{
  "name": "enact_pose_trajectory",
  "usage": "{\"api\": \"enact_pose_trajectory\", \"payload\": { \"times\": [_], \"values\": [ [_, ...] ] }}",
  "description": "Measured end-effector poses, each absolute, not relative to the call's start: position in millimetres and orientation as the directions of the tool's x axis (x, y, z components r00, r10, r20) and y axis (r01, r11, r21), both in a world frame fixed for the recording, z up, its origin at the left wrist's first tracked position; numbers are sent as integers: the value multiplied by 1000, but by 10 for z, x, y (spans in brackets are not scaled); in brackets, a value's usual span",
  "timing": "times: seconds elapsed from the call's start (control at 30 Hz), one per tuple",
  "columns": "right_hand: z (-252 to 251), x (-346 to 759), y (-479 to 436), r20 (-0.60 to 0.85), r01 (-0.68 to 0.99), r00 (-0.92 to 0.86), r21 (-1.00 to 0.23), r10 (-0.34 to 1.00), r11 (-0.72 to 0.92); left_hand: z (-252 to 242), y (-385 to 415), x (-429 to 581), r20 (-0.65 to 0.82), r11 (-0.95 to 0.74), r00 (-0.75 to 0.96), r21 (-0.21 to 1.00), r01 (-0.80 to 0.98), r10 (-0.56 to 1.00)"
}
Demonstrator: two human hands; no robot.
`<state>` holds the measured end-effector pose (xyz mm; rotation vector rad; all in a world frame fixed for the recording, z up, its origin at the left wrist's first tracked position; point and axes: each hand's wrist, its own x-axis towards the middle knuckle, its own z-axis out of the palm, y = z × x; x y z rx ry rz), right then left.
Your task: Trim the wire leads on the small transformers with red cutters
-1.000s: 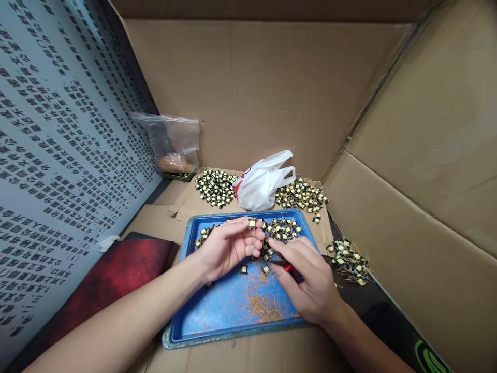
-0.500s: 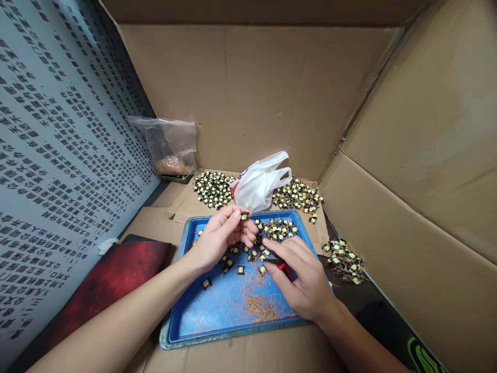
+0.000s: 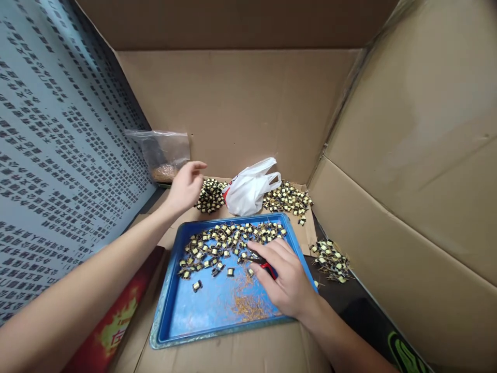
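A blue tray (image 3: pixel 202 321) lies in front of me with several small yellow-and-black components (image 3: pixel 217 243) scattered across its far half and thin wire clippings (image 3: pixel 248 308) near its front. My right hand (image 3: pixel 281 277) rests on the tray, closed around a red-handled cutter (image 3: pixel 267 268). My left hand (image 3: pixel 186 186) is stretched out beyond the tray, fingers loosely spread, right beside a pile of components (image 3: pixel 212 196) on the cardboard floor. Nothing shows between its fingers.
Cardboard walls enclose the space at the back and right. A white plastic bag (image 3: pixel 248 189) sits between two component piles; another pile (image 3: pixel 287 199) lies to its right and one more (image 3: pixel 330 256) beside the tray. A clear bag (image 3: pixel 165 153) stands back left. A printed panel (image 3: pixel 50 155) leans at left.
My left hand left the tray, carrying a small component away to the far-left pile; it now shows empty. The right hand stayed on the tray with the cutter. The view tilted slightly.
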<state>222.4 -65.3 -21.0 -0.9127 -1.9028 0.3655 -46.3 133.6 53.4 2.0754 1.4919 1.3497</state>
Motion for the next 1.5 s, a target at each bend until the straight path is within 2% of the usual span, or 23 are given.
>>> {"api": "enact_pose_trajectory", "payload": {
  "times": [0.03,0.1,0.13,0.2,0.33,0.4,0.47,0.5,0.57,0.73,0.83,0.9,1.0,1.1,1.17,1.3,1.5],
  "values": [
    [-208,2225,-649,633,436,-259,-597,729,673,558,1306,-452,559,-459,-21,702,544,829],
    [-200,2226,-646,626,435,-258,-605,736,667,627,1180,-399,584,-523,-180,800,295,791],
    [-195,2226,-647,621,437,-257,-609,741,662,668,1085,-357,586,-558,-223,810,181,779],
    [-187,2228,-651,612,442,-255,-615,749,653,749,842,-255,616,-618,-207,784,67,760],
    [-182,2234,-657,608,437,-242,-627,756,645,838,324,-82,673,-676,-60,737,-30,737],
    [-183,2233,-658,612,438,-235,-627,755,644,803,146,-49,648,-645,180,760,-79,741],
    [-187,2229,-659,616,444,-233,-620,752,646,698,47,-39,515,-555,462,830,-58,722],
    [-189,2226,-660,617,448,-234,-617,751,647,621,23,-36,455,-512,517,858,-38,725],
    [-193,2218,-664,617,455,-237,-612,751,647,440,11,-27,394,-432,502,901,-43,770],
    [-199,2204,-667,614,481,-249,-593,749,646,99,73,-42,401,-393,396,913,-106,826],
    [-201,2206,-665,597,497,-256,-593,760,633,101,76,-94,371,-409,467,912,-21,803],
    [-206,2211,-664,579,507,-266,-596,771,623,164,30,-121,339,-506,565,846,166,752],
    [-217,2220,-664,567,515,-278,-593,775,619,264,-97,-125,266,-663,674,608,438,689],
    [-225,2226,-666,574,511,-280,-589,770,625,314,-211,-110,100,-741,766,356,569,636],
    [-222,2225,-669,577,511,-276,-590,769,626,318,-244,-108,15,-745,769,259,614,639],
    [-198,2216,-673,579,509,-276,-590,768,627,302,-223,-123,-35,-742,756,167,649,654],
    [-174,2219,-673,593,505,-299,-566,748,651,272,-179,-134,-31,-761,773,155,630,633]
  ]
}}
